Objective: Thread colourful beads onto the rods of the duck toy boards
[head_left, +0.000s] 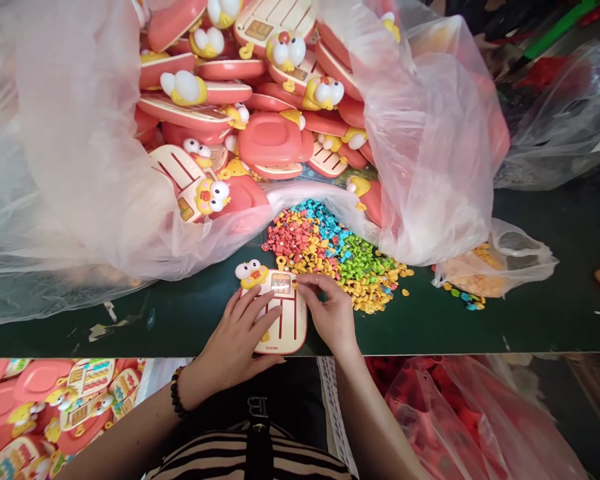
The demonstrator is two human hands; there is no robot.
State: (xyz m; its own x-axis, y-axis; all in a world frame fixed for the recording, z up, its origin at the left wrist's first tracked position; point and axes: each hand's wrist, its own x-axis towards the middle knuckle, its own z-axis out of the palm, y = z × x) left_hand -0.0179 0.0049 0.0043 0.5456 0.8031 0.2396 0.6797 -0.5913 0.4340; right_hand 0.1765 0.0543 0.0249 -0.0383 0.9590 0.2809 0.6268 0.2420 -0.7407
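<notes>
Grip unclear: left hand (237, 333) covers toy board (286, 317), right hand (330, 313) touches its edge.

One toy board (293, 330) is laid at the table's (480, 323) near edge. A bead pile (330, 253) is heaped just behind it, a large bag (80, 167) of boards further behind, a small bag (500, 260) to the right.

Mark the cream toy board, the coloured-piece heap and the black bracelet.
Cream red-rimmed plastic toy board (289, 325): head view, bare slotted face.
Heap of small coloured plastic pieces (330, 250): head view, heap's middle.
Black bead bracelet (175, 393): head view, beads on the wrist's outer side.
</notes>
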